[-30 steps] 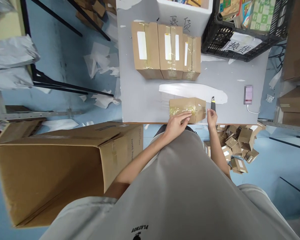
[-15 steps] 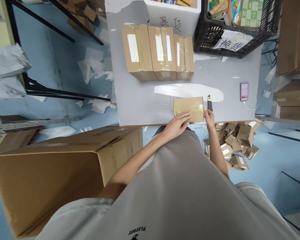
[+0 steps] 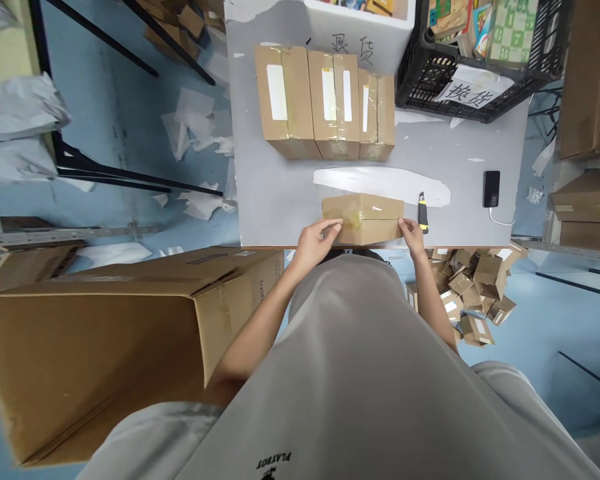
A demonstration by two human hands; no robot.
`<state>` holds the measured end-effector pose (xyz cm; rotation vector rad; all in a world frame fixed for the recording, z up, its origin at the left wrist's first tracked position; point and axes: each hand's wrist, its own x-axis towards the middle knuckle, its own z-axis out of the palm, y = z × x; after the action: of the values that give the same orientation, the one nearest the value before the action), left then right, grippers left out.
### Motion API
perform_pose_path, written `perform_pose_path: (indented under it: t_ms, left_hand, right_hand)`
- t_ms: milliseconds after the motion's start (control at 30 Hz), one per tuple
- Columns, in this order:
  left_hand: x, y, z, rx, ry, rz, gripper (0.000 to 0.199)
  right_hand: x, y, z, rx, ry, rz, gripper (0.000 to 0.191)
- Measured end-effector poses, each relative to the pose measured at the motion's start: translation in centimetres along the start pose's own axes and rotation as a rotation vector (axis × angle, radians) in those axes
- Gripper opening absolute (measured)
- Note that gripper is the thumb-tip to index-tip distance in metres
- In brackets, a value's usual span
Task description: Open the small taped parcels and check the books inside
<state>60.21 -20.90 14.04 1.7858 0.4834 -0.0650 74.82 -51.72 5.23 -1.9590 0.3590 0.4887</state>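
At the near edge of the table [image 3: 280,200], the carton [image 3: 373,217] lies, long axis left-to-right, between loosely curled left hand [image 3: 317,243] and nearly pinched right hand [image 3: 413,236]; both touch it; firm grip, cannot tell.

"What's before you?"
"A carton [image 3: 365,219] at the table's [image 3: 275,217] near edge, between my left hand [image 3: 319,241] and right hand [image 3: 413,236]."
"Beyond it?"
"Three boxes [image 3: 326,100] in a row, a tub [image 3: 353,30] behind, a crate [image 3: 416,77] to their right."
"And rightward?"
"The cutter [image 3: 423,215] beside my right hand, then a device [image 3: 491,189]."
"On the floor?"
"A heap of boxes [image 3: 485,277], right of me."
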Motion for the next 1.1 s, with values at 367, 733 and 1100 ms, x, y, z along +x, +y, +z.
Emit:
perform_pose_path:
  t_ms: [367, 733, 1100]
  left_hand:
    - [1.3, -7.0, -2.8, -0.021, 0.228, -0.274, 0.043]
    - [3.2, -10.6, -4.0, -0.214, 0.284, -0.393, 0.044]
    - [2.8, -11.9, -8.9, -0.105, 0.636, -0.365, 0.039]
  right_hand:
    - [-2.6, -2.8, 5.2, -0.08, -0.312, -0.072, 0.077]
    - [-7.2, -6.9, 6.8, -0.248, -0.289, -0.33, 0.076]
    - [-7.2, -8.2, 11.5, -0.187, -0.214, -0.313, 0.09]
